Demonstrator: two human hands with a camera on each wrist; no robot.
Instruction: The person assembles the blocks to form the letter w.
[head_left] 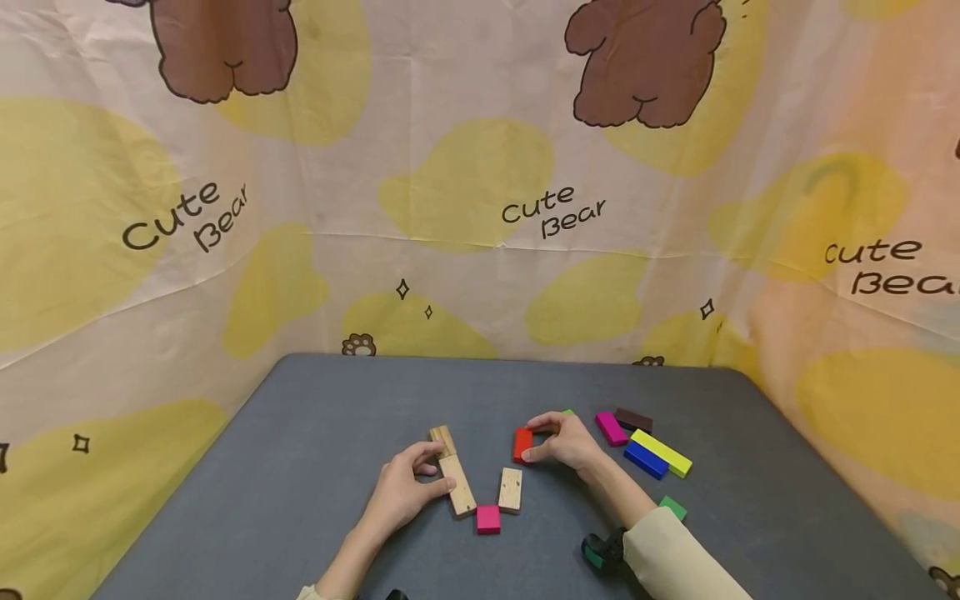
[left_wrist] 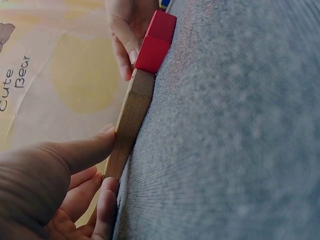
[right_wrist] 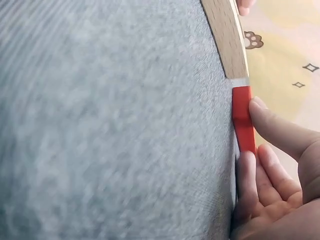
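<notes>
My left hand [head_left: 405,493] has its thumb and fingers along a plain wooden block [head_left: 457,485], which lies end to end with a second wooden block [head_left: 444,438] in a slanted line. In the left wrist view the thumb presses the side of the wooden block [left_wrist: 127,132] and the fingertips meet its end. My right hand [head_left: 567,443] pinches a red block [head_left: 522,445] between thumb and fingers, low at the tabletop. Just nearer than the red block lies another wooden block [head_left: 510,490]. A pink block [head_left: 488,519] sits between the near ends of the wooden pieces.
On the right of the grey table [head_left: 337,400] lie a magenta block [head_left: 612,429], a dark brown block [head_left: 633,419], a yellow block [head_left: 667,455] and a blue block [head_left: 646,460]. A green block [head_left: 673,507] is beside the right forearm. A patterned cloth [head_left: 465,192] hangs behind.
</notes>
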